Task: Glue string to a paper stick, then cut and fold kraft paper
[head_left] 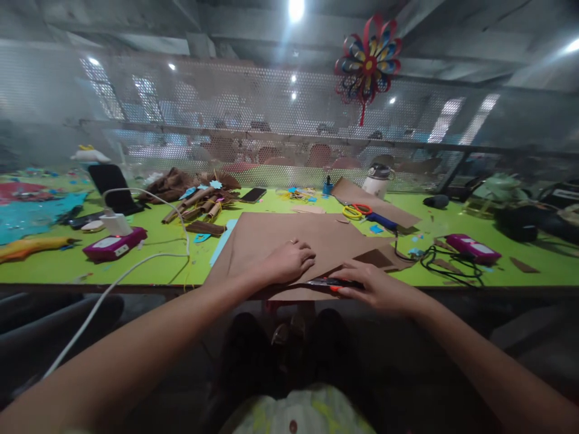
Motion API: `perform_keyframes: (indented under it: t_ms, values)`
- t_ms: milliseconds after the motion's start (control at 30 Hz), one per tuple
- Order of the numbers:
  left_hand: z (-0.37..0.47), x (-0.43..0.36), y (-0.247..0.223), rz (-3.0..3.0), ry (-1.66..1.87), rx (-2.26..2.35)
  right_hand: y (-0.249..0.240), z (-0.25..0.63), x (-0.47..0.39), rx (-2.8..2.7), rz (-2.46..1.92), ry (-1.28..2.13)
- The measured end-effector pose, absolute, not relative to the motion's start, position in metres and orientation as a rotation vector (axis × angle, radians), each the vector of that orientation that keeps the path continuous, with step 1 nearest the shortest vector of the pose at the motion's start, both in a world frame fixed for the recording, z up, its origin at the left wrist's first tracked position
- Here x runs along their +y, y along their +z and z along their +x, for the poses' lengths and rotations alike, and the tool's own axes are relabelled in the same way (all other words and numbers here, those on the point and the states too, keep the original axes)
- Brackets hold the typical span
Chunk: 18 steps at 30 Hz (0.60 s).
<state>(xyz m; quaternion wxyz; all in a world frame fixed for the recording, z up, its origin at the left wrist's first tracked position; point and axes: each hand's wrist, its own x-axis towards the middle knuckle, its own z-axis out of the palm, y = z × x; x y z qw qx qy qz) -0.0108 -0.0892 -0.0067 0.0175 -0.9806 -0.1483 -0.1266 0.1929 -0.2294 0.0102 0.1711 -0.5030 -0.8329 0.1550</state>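
A large sheet of brown kraft paper (253,241) lies at the table's front edge, its near part hanging over. My left hand (289,261) presses down on the sheet, fingers laid on it and holding nothing. Just to the right, my right hand (368,284) grips a black utility knife (332,282) with an orange part. Its tip points left, along the paper's near edge below my left fingers. Beside the right hand, a flap of the paper (371,256) lifts up. Yellow and red-handled scissors (357,211) lie beyond the sheet.
Brown paper rolls (201,202), a phone (253,195) and a bottle (376,179) stand or lie farther back. Purple power strips (115,244) flank the sheet. A white cable (149,258) crosses the left side; black cords (446,262) coil at right. A paper flower (370,64) hangs above.
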Motion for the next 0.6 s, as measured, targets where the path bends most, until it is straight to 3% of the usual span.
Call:
perform_keyframes:
  t_ms: [267,600]
  values:
    - [0.016,-0.095,-0.011,-2.983,-0.448,-0.662,0.006,0.221,-0.236,-2.389,-1.527,0.465]
    - [-0.081,-0.067,-0.003,-3.002,-0.321,-0.628,-0.004,0.214,-0.244,-2.317,-1.521,0.368]
